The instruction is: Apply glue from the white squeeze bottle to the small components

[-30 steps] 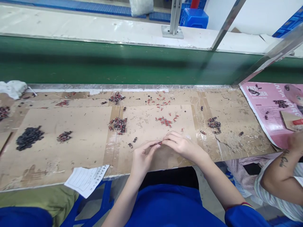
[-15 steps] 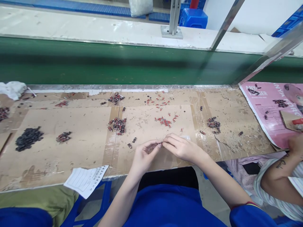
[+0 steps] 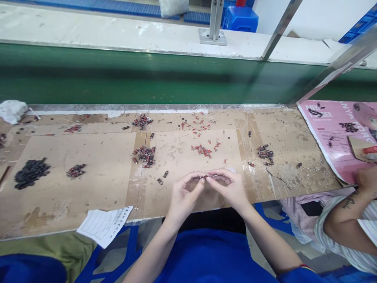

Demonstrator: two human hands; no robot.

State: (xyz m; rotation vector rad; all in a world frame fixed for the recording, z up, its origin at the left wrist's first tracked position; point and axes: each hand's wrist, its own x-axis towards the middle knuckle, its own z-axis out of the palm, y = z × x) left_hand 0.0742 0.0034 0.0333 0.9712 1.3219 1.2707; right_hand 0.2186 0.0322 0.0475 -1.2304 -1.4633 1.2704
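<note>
My left hand and my right hand meet above the near edge of the cardboard work surface. Both pinch one tiny dark and red part between their fingertips. Just beyond the hands lie small heaps of the same red and black parts: a pile to the left and a scatter of red pieces straight ahead. Two loose parts rest on the cardboard left of my left hand.
A heap of black pieces and a smaller pile sit at the left. A printed slip overhangs the near edge. A green conveyor belt runs behind. Another person's tattooed arm works on a pink sheet at right.
My hands have drawn slightly nearer to me and lifted a little, still pinching the small part. The other person's arm has shifted slightly.
</note>
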